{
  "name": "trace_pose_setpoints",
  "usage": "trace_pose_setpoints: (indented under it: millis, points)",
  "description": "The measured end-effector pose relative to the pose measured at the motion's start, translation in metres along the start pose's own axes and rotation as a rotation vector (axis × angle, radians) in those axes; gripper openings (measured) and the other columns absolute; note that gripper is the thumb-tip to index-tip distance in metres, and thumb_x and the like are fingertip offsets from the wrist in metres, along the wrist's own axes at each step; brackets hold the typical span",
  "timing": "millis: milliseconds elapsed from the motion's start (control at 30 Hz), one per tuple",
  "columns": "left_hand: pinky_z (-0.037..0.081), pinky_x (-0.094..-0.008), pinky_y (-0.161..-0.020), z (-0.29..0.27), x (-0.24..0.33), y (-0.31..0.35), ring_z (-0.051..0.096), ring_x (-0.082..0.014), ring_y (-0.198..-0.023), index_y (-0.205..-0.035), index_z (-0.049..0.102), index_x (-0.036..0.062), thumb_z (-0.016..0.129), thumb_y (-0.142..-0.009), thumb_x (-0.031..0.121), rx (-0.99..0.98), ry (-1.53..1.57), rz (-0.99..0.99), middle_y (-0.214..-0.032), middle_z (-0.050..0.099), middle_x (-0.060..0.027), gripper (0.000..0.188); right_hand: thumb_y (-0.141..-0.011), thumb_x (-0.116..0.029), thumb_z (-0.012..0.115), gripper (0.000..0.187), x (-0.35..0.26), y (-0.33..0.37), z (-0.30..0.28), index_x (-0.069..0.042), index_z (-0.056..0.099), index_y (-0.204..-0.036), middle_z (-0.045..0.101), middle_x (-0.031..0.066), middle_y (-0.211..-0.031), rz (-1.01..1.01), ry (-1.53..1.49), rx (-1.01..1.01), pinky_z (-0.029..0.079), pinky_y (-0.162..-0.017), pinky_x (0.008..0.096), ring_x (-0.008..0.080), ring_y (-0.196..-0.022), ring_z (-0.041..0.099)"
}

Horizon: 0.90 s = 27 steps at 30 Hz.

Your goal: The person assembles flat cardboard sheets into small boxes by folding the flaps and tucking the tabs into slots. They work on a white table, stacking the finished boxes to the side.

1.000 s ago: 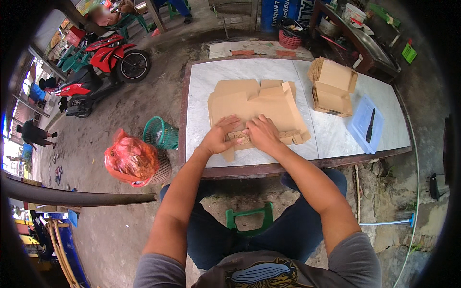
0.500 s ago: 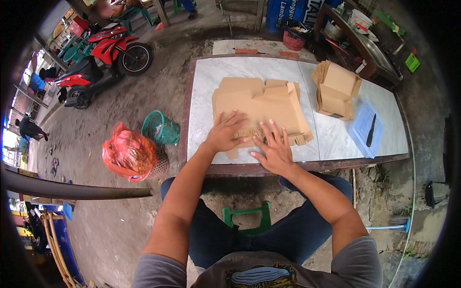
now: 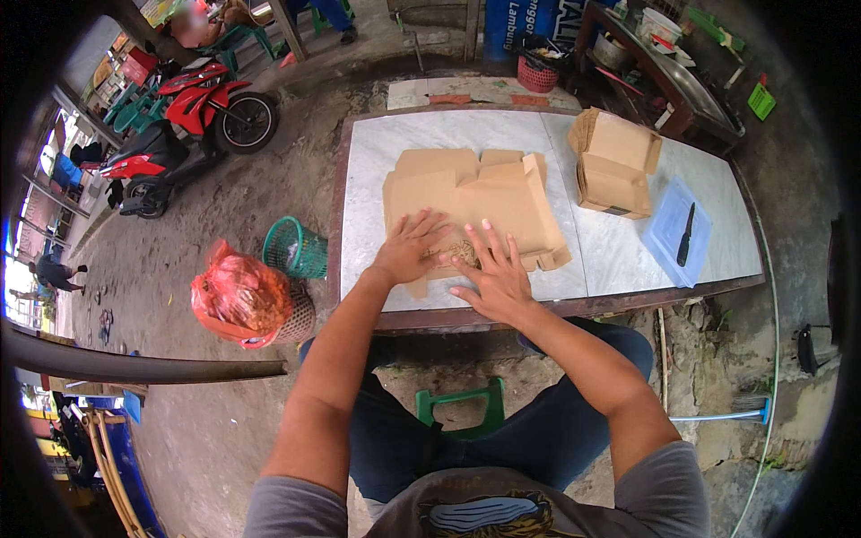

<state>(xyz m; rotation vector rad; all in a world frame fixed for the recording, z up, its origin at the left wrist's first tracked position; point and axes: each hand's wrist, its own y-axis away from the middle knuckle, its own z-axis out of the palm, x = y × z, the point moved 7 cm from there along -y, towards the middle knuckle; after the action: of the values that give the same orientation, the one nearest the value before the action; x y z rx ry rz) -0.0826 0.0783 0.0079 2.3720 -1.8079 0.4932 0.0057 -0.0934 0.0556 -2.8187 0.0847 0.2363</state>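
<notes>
A brown cardboard box blank (image 3: 480,200) lies unfolded on the tiled table, its right side edge standing up a little. My left hand (image 3: 412,248) rests on its near left part, palm down with the fingers spread. Just to the right, my right hand (image 3: 496,278) presses on the near edge with its fingers apart too. Between the two hands shows a dark printed pattern on the cardboard. Neither hand grips anything.
Folded brown boxes (image 3: 614,170) stand stacked at the table's back right. A black knife (image 3: 687,238) lies on a blue translucent plastic lid (image 3: 665,258). Left of the table are a green basket (image 3: 296,247) and a red plastic bag (image 3: 238,291). A green stool (image 3: 489,408) stands below.
The whole view has shifted slightly, moving the table things a little to the left. My hands stay spread on the cardboard in nearly the same place.
</notes>
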Motion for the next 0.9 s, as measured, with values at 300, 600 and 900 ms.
trace_pose_setpoints:
  millis: [300, 600, 900]
  points:
    - [0.046, -0.0484, -0.113, -0.031, 0.010, -0.012, 0.053, -0.0373, -0.140, -0.130, 0.072, 0.0070, 0.079, -0.092, 0.038, 0.210, 0.205, 0.068, -0.142, 0.061, -0.0153, 0.050, -0.099, -0.041, 0.066, 0.034, 0.029, -0.047, -0.007, -0.017, 0.081, -0.119, 0.059, 0.0144, -0.147, 0.044, -0.071, -0.014, 0.028, -0.123, 0.0566, 0.0338, -0.147, 0.042]
    - [0.050, -0.0504, -0.109, -0.024, 0.014, -0.010, 0.058, -0.0427, -0.132, -0.123, 0.075, 0.0023, 0.082, -0.086, 0.049, 0.440, 0.110, 0.030, -0.138, 0.062, -0.0202, 0.060, -0.080, -0.033, 0.088, 0.045, 0.072, -0.192, 0.035, -0.012, 0.072, -0.116, 0.069, 0.0084, -0.123, 0.009, -0.103, -0.132, 0.047, -0.108, 0.0456, 0.0303, -0.131, 0.055]
    - [0.028, -0.0545, -0.127, -0.029, 0.004, -0.006, 0.037, -0.0470, -0.152, -0.153, 0.052, 0.0018, 0.070, -0.081, 0.079, 0.433, -0.061, -0.323, -0.157, 0.048, -0.0279, 0.107, -0.068, -0.035, 0.096, 0.061, 0.080, -0.240, 0.069, -0.016, 0.068, -0.118, 0.067, 0.0075, -0.130, 0.084, -0.099, -0.400, 0.046, -0.110, 0.0478, 0.0349, -0.133, 0.054]
